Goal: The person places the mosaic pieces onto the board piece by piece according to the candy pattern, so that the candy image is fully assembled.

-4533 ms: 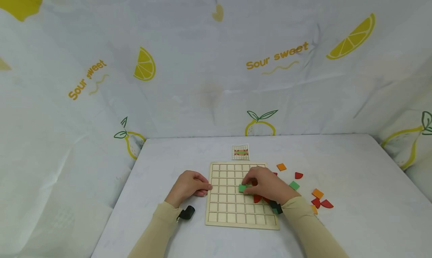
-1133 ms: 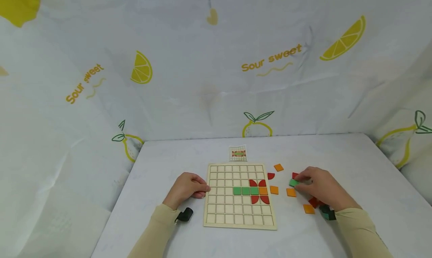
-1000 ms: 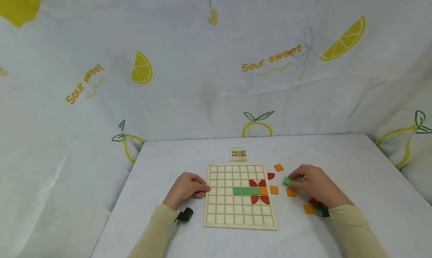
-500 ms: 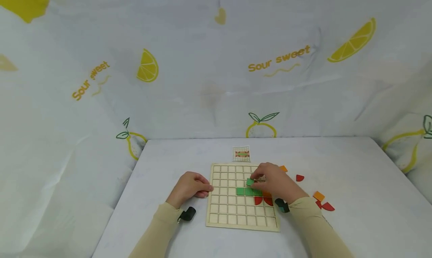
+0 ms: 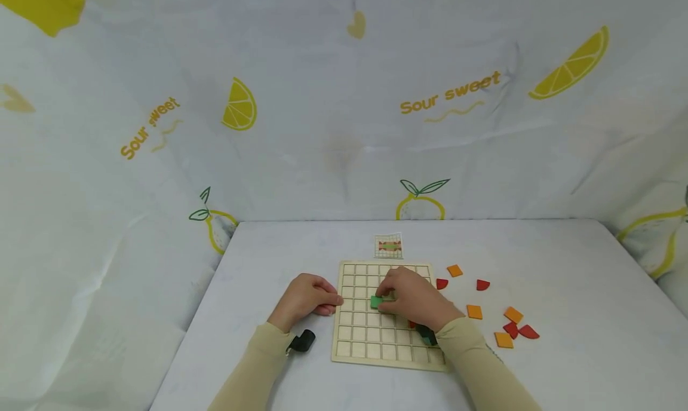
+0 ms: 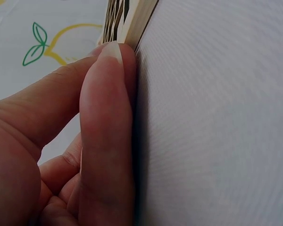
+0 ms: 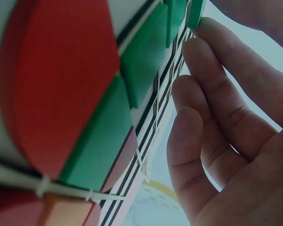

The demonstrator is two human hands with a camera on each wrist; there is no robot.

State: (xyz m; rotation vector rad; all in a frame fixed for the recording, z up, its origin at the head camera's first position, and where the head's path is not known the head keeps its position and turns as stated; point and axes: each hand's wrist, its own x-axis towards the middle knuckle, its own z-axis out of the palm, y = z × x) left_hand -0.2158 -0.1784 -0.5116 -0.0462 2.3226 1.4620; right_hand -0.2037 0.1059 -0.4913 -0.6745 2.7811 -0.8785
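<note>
A pale wooden grid board (image 5: 359, 345) lies flat on the white table. My left hand (image 5: 303, 297) holds its left edge, thumb and index fingertips at the rim (image 6: 131, 29) in the left wrist view. Over the middle of the grid, my right hand (image 5: 414, 298) pinches a green square tile (image 5: 376, 302) between thumb and fingers. The right wrist view shows that tile (image 7: 196, 13) at the fingertips, past a row of green tiles (image 7: 146, 56) set in the board. A red quarter-circle tile (image 7: 61, 84) sits beside the row. In the head view my right hand covers most placed tiles.
Behind the board lies a small pattern card (image 5: 389, 245). Loose orange square tiles (image 5: 475, 312) and red quarter-circle tiles (image 5: 483, 285) are scattered to the right. A black wrist device (image 5: 303, 340) is on the left wrist. A lemon-print cloth (image 5: 322, 130) hangs behind.
My right hand has picked up a green tile from right of the board and carried it left over the grid, to the row's left end. The left hand stays at the board's edge.
</note>
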